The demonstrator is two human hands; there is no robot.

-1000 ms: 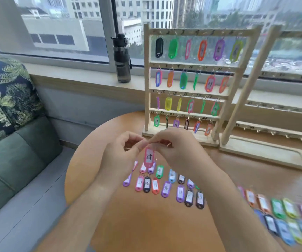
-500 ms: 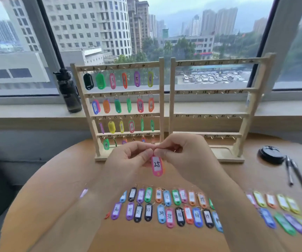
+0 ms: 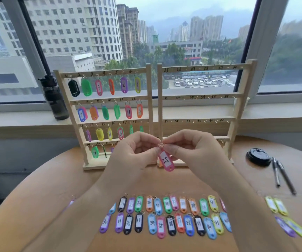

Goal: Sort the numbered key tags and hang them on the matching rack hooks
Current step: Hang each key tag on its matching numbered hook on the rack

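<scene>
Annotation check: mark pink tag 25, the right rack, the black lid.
pink tag 25 [image 3: 165, 160]: head view, white label.
right rack [image 3: 199, 68]: head view, top rail.
black lid [image 3: 258, 155]: head view, top face.

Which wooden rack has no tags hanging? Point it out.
The right-hand wooden rack, numbered from 25, is bare; the left-hand rack carries coloured tags.

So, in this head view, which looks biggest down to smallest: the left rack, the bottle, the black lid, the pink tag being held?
1. left rack
2. bottle
3. black lid
4. pink tag
The pink tag sits nearer the camera than the black lid, so that last pair is unsure.
</scene>
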